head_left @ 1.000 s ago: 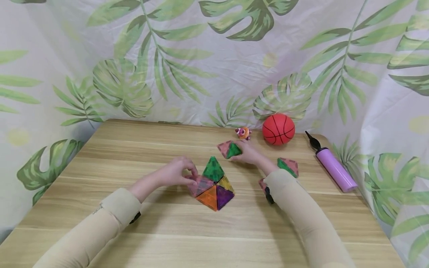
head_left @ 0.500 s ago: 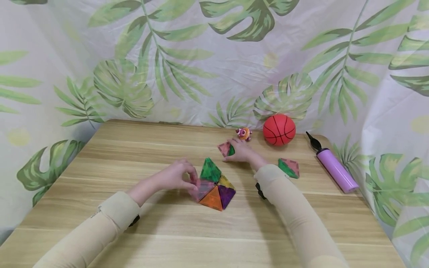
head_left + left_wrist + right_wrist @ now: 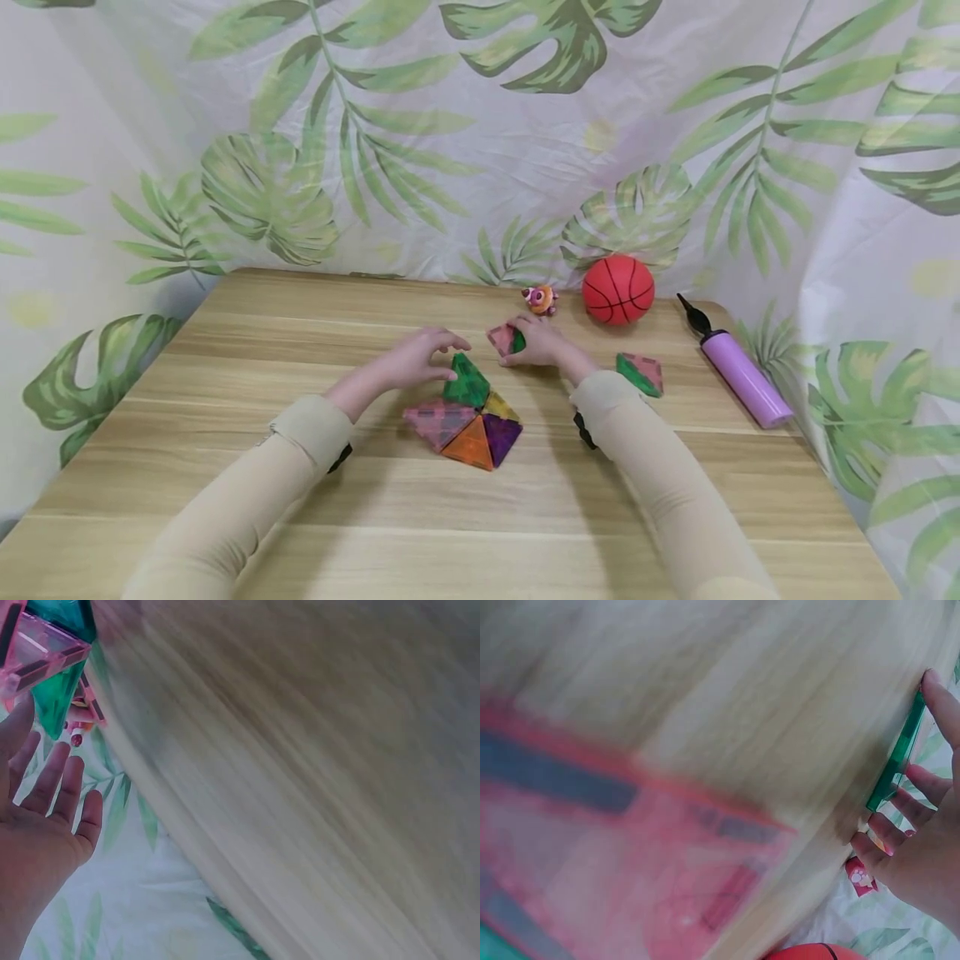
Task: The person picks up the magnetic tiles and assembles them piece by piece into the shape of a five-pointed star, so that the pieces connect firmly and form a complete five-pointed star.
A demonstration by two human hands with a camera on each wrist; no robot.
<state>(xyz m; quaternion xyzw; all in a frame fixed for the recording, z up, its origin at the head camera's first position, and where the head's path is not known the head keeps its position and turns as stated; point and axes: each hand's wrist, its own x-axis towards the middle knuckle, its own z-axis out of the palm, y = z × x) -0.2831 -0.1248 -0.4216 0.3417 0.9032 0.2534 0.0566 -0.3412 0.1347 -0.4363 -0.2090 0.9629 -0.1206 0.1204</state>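
On the table, translucent magnetic tiles form a fan: a pink tile (image 3: 433, 421), an orange triangle (image 3: 472, 444), a purple triangle (image 3: 501, 437), a yellow tile (image 3: 498, 407) and a tilted green triangle (image 3: 467, 383). My left hand (image 3: 414, 358) hovers around that green triangle's tip, fingers spread; contact cannot be told. Farther back, my right hand (image 3: 543, 342) holds another green triangle tile (image 3: 898, 754) between thumb and fingers. Beside it lies a pink tile (image 3: 501, 337), partly covered in the head view by the hand.
A green-and-pink tile pair (image 3: 641, 374) lies to the right. Behind are a small toy figure (image 3: 540, 299) and a red mini basketball (image 3: 618, 289). A purple hand pump (image 3: 742, 375) rests near the right edge. A leaf-print cloth (image 3: 390, 167) hangs behind the table.
My left hand has let go of the pink tile and moved up to the fan's green triangle. The fan has turned slightly. My right hand has closed farther over its green tile.
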